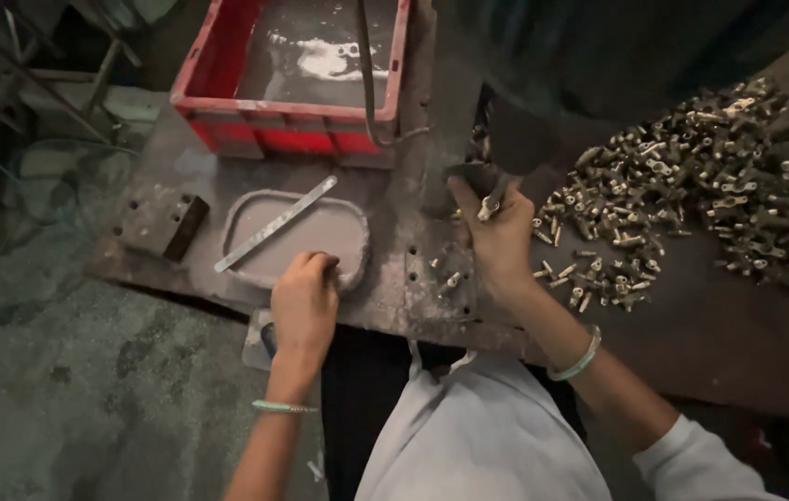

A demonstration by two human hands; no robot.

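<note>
Right of the oval tray [255, 209], the right hand [498, 243] pinches a small brass fitting [486, 210] upright beside the fittings heap [710, 195], while the left hand [303, 306] rests curled, holding nothing, on the tray's near rim.

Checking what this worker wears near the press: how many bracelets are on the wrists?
2. One thin pale green bracelet sits on the left wrist below the left hand; one pale green bangle circles the right wrist behind the right hand. Sleeves may hide more.
</note>
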